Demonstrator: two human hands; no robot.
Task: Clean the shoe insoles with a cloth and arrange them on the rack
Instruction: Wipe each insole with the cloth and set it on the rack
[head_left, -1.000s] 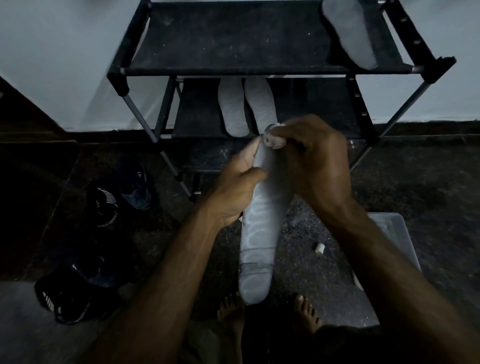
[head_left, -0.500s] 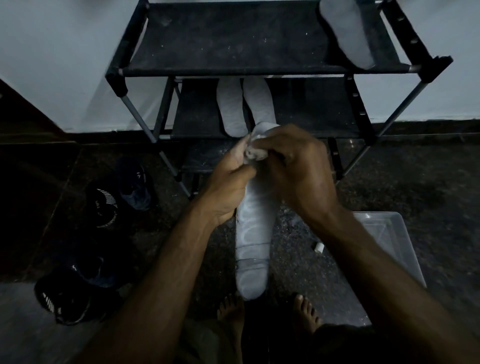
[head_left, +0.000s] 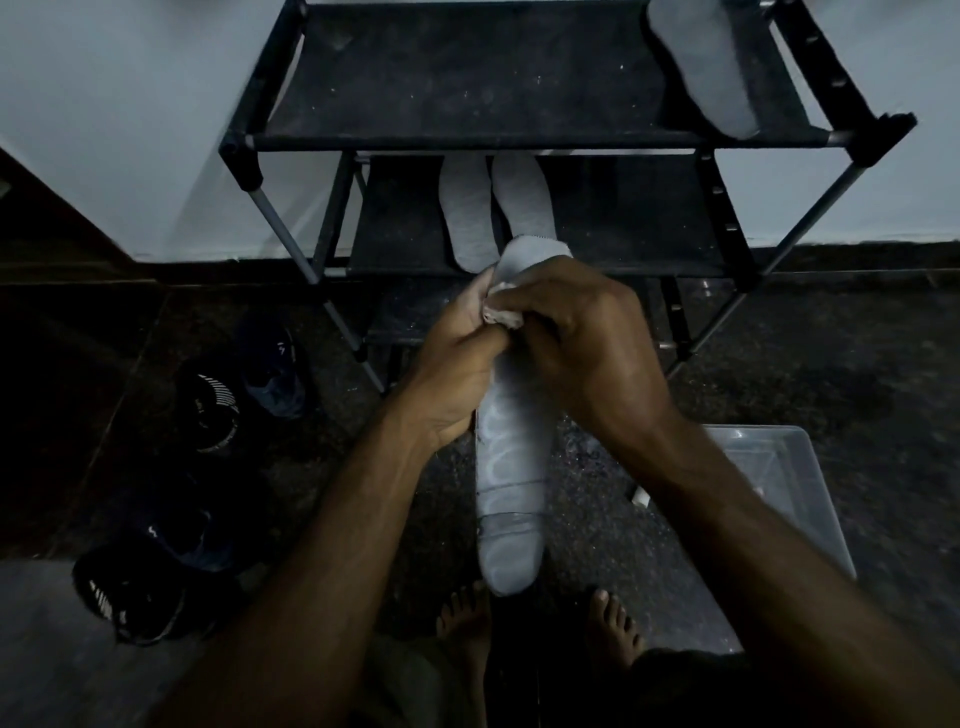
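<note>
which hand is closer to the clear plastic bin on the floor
Right. The right hand is above and left of the bin, rubbing the cloth; the left hand is farther left, gripping the insole.

No readable text or labels

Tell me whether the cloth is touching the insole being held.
Touching. The head view shows the right hand pressing the cloth onto the insole, which the left hand grips.

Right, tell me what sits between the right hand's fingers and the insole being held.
In the head view, a small crumpled cloth lies between the right hand and the insole.
</note>
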